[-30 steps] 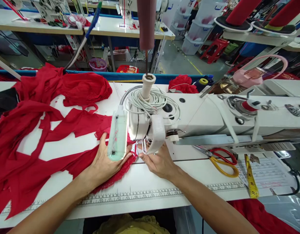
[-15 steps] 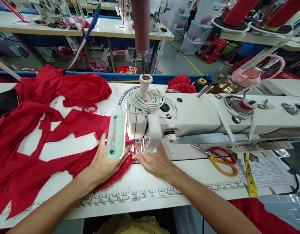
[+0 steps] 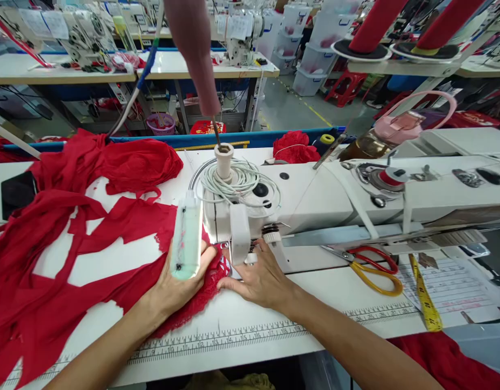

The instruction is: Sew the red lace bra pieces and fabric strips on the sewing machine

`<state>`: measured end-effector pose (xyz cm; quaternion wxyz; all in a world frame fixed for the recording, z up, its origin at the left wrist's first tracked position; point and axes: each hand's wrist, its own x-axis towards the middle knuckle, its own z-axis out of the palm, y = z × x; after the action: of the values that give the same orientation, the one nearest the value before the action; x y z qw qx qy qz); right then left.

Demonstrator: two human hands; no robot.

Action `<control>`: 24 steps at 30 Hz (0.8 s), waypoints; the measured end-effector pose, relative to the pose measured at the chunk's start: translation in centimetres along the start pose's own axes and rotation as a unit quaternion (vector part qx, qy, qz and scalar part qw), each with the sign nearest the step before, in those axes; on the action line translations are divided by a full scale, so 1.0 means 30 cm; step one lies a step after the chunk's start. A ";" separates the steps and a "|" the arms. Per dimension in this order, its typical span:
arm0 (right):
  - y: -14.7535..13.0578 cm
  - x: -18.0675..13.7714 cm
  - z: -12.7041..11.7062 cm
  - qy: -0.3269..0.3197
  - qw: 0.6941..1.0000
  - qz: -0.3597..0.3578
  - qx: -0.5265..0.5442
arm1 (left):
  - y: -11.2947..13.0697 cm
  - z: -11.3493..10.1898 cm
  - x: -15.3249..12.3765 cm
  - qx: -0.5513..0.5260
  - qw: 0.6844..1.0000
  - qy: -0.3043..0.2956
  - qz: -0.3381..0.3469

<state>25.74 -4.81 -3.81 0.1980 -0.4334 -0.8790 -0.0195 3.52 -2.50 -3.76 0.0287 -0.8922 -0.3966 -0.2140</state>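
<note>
A white sewing machine (image 3: 315, 189) stands on the table, its needle area mostly hidden behind the machine head. Red lace-edged fabric (image 3: 199, 303) lies at its left side and runs toward the presser foot. My left hand (image 3: 174, 287) is closed on this fabric, partly covered by a pale green lamp (image 3: 185, 235). Just right of the needle area, my right hand (image 3: 264, 279) rests on the machine bed with fingers stretched and thumb apart, the thumb tip near the lace edge. Its other fingertips reach behind the machine head.
Long red fabric pieces (image 3: 63, 292) spread across the left of the table. Scissors (image 3: 369, 268), a yellow tape measure (image 3: 426, 298) and a written sheet (image 3: 456, 290) lie at right. A printed ruler (image 3: 217, 340) runs along the front edge. A pink-lidded bottle (image 3: 391, 132) stands behind the machine.
The camera view has shifted a little. My right thumb has spread away from its index finger, and the lace fabric by my left hand sits somewhat farther forward of the needle area.
</note>
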 end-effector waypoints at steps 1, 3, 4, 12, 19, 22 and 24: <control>0.000 -0.001 0.002 0.006 1.000 0.003 -0.002 | -0.001 0.002 -0.003 0.001 1.000 -0.005 0.001; -0.002 -0.003 0.005 0.018 1.000 0.008 -0.002 | -0.008 0.003 -0.011 -0.002 1.000 -0.010 -0.004; -0.003 -0.004 0.006 0.022 1.000 0.007 -0.001 | -0.012 0.003 -0.013 -0.004 1.000 -0.011 -0.007; -0.010 -0.013 0.011 0.019 1.000 0.019 -0.005 | -0.003 -0.005 -0.007 0.030 0.997 -0.058 0.034; -0.004 -0.017 0.018 0.016 0.999 0.030 0.005 | -0.003 0.026 -0.015 0.028 0.998 -0.036 0.046; -0.005 -0.018 0.010 0.010 0.999 0.037 0.008 | -0.008 0.030 -0.022 0.024 0.998 -0.022 0.048; -0.005 -0.017 0.003 0.003 0.999 0.036 0.011 | -0.006 0.027 -0.024 0.024 0.998 -0.019 0.048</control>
<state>25.86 -5.27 -4.07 0.2058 -0.4620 -0.8626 -0.0037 3.24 -2.70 -4.82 0.0529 -0.9133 -0.3586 -0.1856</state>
